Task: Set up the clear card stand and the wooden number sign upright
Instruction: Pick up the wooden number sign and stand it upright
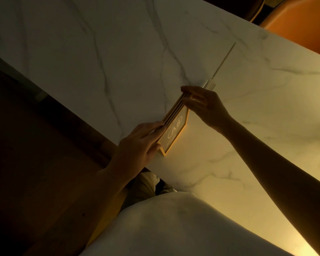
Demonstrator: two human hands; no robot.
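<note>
The wooden number sign [175, 128], a light wood block marked "A8" with grooves along its top edge, stands on the white marble table [118, 58]. My left hand [137, 145] grips its near end and my right hand [201, 104] pinches its far end. Just beyond my right hand the clear card stand [222, 64] stands upright, seen edge-on as a thin pale line rising from a small clear base [210, 84]. Neither hand touches the card stand.
The table's left edge runs diagonally past my left hand, with dark wooden floor [35, 163] beyond it. An orange chair [301, 21] sits at the far right corner. My pale clothing [174, 228] fills the bottom of the view.
</note>
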